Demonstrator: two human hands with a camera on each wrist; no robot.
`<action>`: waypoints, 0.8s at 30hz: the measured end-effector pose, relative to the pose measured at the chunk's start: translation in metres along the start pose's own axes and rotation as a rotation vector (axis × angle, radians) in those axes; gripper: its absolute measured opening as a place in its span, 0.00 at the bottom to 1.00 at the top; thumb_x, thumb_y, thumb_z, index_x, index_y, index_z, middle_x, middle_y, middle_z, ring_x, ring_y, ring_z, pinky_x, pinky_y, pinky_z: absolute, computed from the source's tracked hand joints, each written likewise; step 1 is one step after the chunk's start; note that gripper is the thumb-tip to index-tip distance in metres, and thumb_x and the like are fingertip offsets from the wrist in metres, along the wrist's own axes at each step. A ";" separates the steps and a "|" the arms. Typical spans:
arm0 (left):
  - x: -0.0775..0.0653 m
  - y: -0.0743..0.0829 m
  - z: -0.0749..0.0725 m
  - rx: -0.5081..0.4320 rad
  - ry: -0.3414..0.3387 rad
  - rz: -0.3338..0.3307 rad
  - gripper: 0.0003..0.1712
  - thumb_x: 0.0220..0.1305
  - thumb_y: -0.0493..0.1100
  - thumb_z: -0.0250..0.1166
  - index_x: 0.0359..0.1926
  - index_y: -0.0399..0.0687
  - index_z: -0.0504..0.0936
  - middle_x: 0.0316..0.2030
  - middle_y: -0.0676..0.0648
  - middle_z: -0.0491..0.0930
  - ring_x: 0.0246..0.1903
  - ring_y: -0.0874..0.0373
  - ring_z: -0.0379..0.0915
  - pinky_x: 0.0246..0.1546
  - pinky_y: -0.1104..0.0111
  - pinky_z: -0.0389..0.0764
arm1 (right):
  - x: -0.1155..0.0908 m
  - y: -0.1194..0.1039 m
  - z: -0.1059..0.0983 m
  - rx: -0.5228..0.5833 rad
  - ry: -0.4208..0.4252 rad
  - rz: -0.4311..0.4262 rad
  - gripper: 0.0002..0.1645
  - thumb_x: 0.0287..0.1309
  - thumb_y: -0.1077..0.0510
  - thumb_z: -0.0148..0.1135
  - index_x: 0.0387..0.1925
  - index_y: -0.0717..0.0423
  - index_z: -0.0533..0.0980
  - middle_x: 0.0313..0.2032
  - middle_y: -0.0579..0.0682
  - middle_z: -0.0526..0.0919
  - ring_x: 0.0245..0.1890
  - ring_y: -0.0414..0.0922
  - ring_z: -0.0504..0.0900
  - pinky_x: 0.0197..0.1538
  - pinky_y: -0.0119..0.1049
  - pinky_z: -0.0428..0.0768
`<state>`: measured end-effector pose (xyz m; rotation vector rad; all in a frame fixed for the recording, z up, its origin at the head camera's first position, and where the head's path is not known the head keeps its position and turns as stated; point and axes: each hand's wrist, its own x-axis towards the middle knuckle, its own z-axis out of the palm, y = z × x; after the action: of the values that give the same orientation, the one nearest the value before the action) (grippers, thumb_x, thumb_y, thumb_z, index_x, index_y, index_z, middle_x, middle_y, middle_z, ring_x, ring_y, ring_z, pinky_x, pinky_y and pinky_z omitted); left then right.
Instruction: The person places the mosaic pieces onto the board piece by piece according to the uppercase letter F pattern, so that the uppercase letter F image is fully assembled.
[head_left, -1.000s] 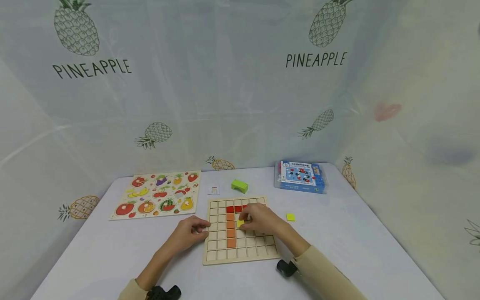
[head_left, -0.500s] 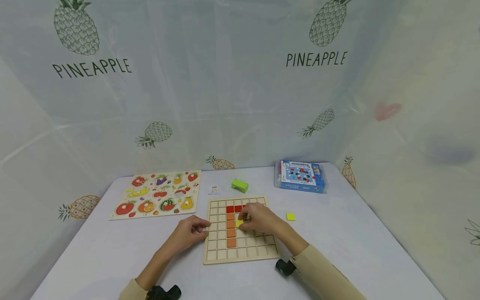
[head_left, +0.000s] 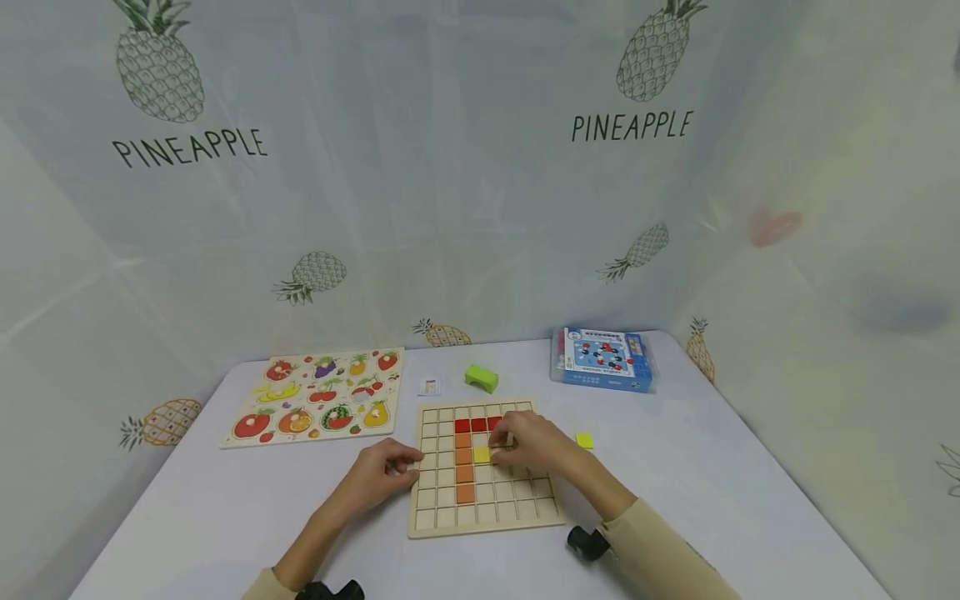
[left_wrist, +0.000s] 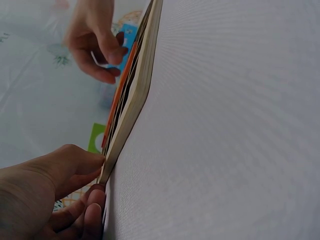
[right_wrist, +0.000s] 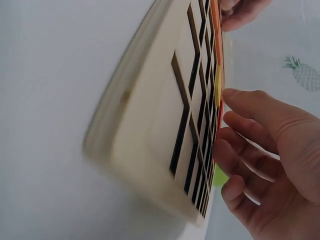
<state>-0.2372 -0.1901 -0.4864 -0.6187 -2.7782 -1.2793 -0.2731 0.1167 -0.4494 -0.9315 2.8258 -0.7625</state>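
A wooden grid board (head_left: 517, 510) lies on the white table, holding a row of red tiles (head_left: 478, 425) and a column of orange tiles (head_left: 465, 474). One yellow tile (head_left: 482, 454) sits in a cell just right of the orange column. My right hand (head_left: 534, 443) hovers over the board with its fingertips at the right side of that tile; its loosely bent fingers grip nothing. Thumb and fingers of my left hand (head_left: 378, 473) touch the board's left edge, relaxed and spread a little apart. Another yellow tile (head_left: 584, 440) lies on the table beyond the right wrist.
A fruit picture board (head_left: 315, 396) lies at the back left. Behind the grid board are a small white card (head_left: 430, 387) and a green arch block (head_left: 482, 378). A blue boxed set (head_left: 603, 360) stands at the back right, before the pineapple-print curtain (head_left: 480, 167).
The right fingers have drawn off the yellow tile slightly to the right, leaving it in its cell. The left hand stays at the board's edge. The head view has tilted up a little.
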 end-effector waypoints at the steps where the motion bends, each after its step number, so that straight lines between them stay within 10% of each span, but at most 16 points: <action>1: 0.000 0.000 0.000 0.002 -0.002 -0.003 0.13 0.56 0.40 0.72 0.44 0.46 0.87 0.34 0.51 0.80 0.32 0.64 0.72 0.32 0.76 0.75 | -0.003 0.002 -0.002 0.002 0.003 0.006 0.11 0.55 0.51 0.72 0.39 0.49 0.85 0.36 0.41 0.83 0.36 0.40 0.77 0.39 0.30 0.76; 24: -0.002 -0.001 0.000 0.022 -0.006 -0.009 0.13 0.57 0.41 0.71 0.45 0.48 0.87 0.34 0.54 0.79 0.33 0.64 0.72 0.33 0.76 0.75 | -0.073 0.071 -0.046 -0.076 0.111 0.164 0.20 0.49 0.55 0.75 0.46 0.55 0.84 0.38 0.46 0.84 0.27 0.38 0.72 0.29 0.27 0.71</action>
<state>-0.2359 -0.1910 -0.4874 -0.6109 -2.7988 -1.2489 -0.2625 0.2282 -0.4490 -0.6752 2.9997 -0.7127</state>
